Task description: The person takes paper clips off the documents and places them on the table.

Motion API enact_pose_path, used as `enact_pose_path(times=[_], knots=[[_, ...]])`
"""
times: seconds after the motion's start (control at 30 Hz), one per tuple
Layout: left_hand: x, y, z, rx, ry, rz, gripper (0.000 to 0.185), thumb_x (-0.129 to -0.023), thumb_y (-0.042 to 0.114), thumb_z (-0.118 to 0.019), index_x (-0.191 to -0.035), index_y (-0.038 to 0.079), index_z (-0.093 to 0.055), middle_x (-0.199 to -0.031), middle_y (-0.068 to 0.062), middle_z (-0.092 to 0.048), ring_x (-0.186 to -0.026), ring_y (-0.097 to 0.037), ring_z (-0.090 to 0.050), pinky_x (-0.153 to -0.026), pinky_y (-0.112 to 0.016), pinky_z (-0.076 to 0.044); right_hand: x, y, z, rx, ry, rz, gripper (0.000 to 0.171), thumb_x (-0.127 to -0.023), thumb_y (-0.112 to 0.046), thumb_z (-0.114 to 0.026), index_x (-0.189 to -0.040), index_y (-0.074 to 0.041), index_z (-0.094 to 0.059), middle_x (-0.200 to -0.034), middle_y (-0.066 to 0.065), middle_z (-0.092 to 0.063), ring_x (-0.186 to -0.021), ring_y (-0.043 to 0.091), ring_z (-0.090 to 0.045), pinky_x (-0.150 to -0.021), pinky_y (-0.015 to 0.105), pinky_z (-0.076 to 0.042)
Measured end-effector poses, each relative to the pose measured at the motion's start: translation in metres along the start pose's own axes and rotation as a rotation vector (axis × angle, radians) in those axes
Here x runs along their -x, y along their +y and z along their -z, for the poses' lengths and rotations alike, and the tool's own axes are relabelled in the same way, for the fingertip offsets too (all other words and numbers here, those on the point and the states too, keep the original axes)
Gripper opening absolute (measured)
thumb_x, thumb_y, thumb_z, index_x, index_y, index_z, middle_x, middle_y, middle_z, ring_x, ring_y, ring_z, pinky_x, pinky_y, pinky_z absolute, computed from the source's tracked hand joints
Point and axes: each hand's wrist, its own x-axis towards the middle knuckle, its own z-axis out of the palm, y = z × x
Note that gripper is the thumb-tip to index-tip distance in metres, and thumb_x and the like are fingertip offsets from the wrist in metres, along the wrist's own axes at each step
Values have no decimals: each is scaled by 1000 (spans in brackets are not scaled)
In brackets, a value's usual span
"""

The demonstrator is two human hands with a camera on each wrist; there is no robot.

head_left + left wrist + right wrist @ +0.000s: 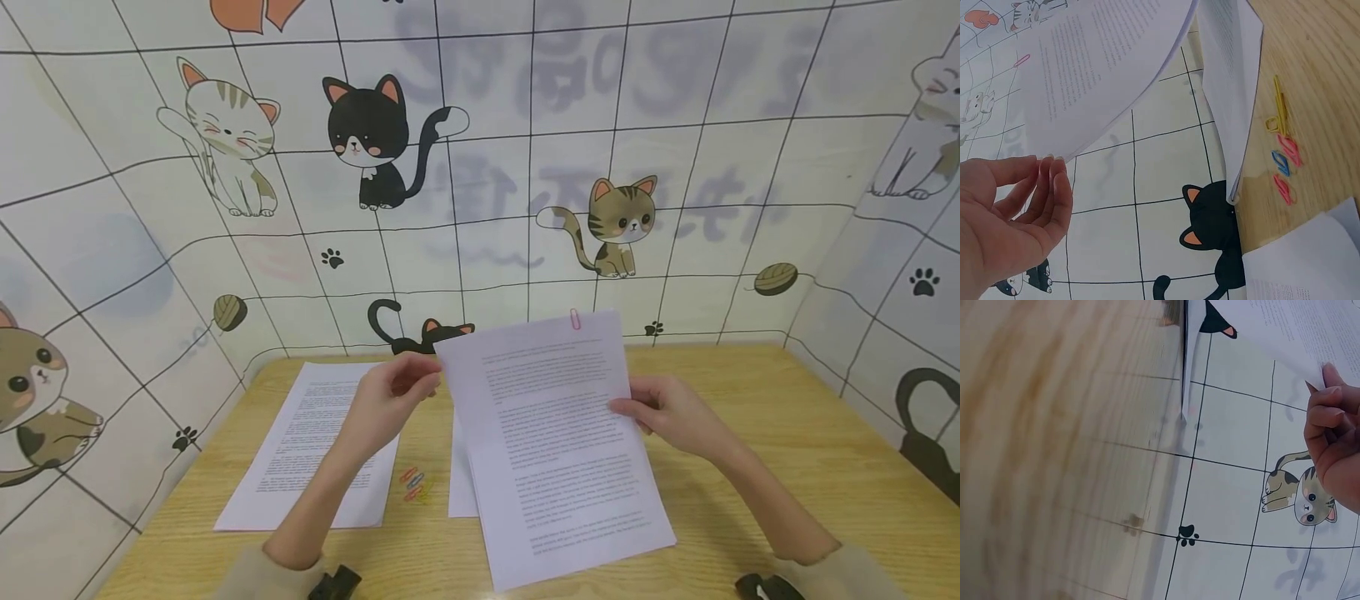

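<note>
Wooden table (787,433), two hands, one clipped sheaf (558,450), four loose paperclips (414,485)

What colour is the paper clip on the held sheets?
Pink; the paper clip at the sheets' top edge shows best in the head view.

A pale wooden bench (787,450) carries a printed paper stack (315,450) at its 9 o'clock side. Just right of that stack lie loose coloured paper clips (415,485), beside a second sheet (462,475) near centre.
</note>
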Motion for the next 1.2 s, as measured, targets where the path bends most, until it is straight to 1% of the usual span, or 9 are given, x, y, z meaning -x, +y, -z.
enact_pose_path(times=[0.17,0.37,0.5,0.63,0.77,0.87,1.03,1.2], knots=[[-3,6,-3,18,29,-19,15,-97,11,-70,-111,9,-71,-100,-5,-71,-90,-24,-67,-80,-24,-54,-1,1,-1,-1,-8,-9,15,-98,-6,-65,-111,0,-70,-78,0,-68,-53,9,-45,-47,21,-30],[-7,18,-9,47,44,-64,14,-95,7,-71,-109,7,-72,-100,-4,-71,-90,-18,-66,-81,-25,-54,0,0,-1,12,-9,-18,15,-98,-6,-65,-111,0,-70,-76,0,-66,-53,6,-43,-47,21,-28],[-12,24,-14,76,47,-120,14,-94,4,-70,-109,5,-71,-102,-5,-72,-92,-19,-67,-84,-27,-55,0,-2,-2,24,-3,-12,15,-97,-6,-66,-110,0,-70,-73,0,-64,-53,5,-43,-47,20,-28],[-16,30,-20,106,45,-181,13,-94,2,-69,-108,1,-70,-103,-8,-71,-92,-20,-67,-85,-29,-55,-1,-1,-2,10,-4,-11,15,-98,-7,-65,-111,0,-70,-78,0,-68,-55,7,-48,-47,20,-32],[-19,36,-26,112,50,-223,13,-95,3,-69,-108,1,-71,-104,-9,-72,-91,-19,-67,-85,-29,-54,0,-1,-2,6,-3,-13,16,-98,-8,-66,-111,0,-70,-76,-1,-67,-54,6,-46,-47,20,-30],[-22,42,-30,124,60,-246,14,-95,3,-70,-108,1,-71,-102,-9,-72,-89,-18,-67,-85,-30,-54,0,-1,-3,10,1,-3,15,-98,-8,-66,-111,-1,-71,-71,-2,-63,-52,4,-41,-46,20,-27],[-26,51,-39,152,73,-266,13,-94,4,-70,-107,0,-72,-100,-10,-72,-87,-17,-67,-84,-30,-54,0,-1,-4,7,3,12,14,-97,-8,-67,-110,-2,-71,-70,-3,-63,-51,4,-40,-46,20,-27],[-30,58,-48,146,95,-290,14,-93,5,-71,-106,3,-73,-99,-4,-73,-87,-15,-67,-83,-31,-54,0,0,-4,14,4,15,14,-97,-8,-67,-109,-3,-72,-70,-4,-62,-51,4,-41,-46,20,-28]])
